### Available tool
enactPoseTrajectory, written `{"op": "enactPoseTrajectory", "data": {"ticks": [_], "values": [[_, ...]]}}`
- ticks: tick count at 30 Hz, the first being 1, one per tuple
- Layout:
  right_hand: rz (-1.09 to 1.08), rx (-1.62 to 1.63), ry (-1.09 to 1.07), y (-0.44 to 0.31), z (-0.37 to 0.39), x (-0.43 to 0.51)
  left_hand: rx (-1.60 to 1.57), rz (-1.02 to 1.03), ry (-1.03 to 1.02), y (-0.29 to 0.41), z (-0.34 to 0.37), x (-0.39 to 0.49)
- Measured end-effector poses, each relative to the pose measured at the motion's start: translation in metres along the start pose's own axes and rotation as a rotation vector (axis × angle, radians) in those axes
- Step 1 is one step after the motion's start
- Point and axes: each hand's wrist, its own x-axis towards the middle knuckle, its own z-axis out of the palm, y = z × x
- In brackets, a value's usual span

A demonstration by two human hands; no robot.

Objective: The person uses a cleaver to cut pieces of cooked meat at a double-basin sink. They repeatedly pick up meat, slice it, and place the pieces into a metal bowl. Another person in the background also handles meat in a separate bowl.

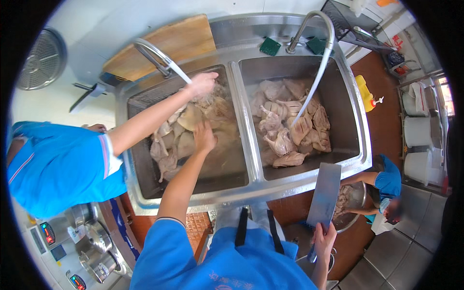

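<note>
My right hand (323,239) grips the handle of a broad steel cleaver (325,192), its blade pointing up beside the front rim of a double stainless-steel sink (255,145). My left hand (205,137) reaches into the left basin, fingers apart, touching pale plucked poultry pieces (188,117) in cloudy water; I see nothing held in it. Above it, a co-worker's hand (203,85) is in the same basin, beside the stream from the left faucet (154,54). More poultry pieces (284,121), some with scored skin, lie in the right basin under water running from the right faucet (315,21).
A wooden cutting board (166,43) leans behind the sink, near a green scouring pad (270,46). The co-worker in blue (65,163) stands at left. Low on the right, another person (388,181) reaches into a metal bowl (359,197) of meat. A yellow jug (363,92) stands beyond the sink.
</note>
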Motion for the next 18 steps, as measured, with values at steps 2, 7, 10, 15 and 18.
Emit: {"op": "enactPoseTrajectory", "data": {"ticks": [2, 7, 10, 15, 18], "values": [[0.055, -0.037, 0.022, -0.007, 0.009, -0.009, 0.278, 0.258, -0.008, 0.003, 0.025, 0.046], [0.164, -0.083, 0.097, -0.018, 0.036, -0.022, 0.322, 0.429, -0.298, -0.018, 0.074, 0.111], [0.126, -0.077, 0.082, -0.031, 0.051, -0.026, 0.004, 0.243, -0.463, -0.025, 0.067, 0.126], [0.148, -0.043, 0.047, -0.054, 0.068, -0.027, -0.147, 0.377, -0.614, -0.024, -0.002, 0.136], [0.079, -0.001, 0.000, -0.059, 0.071, -0.025, -0.533, 0.174, -0.698, -0.016, -0.046, 0.118]]}}
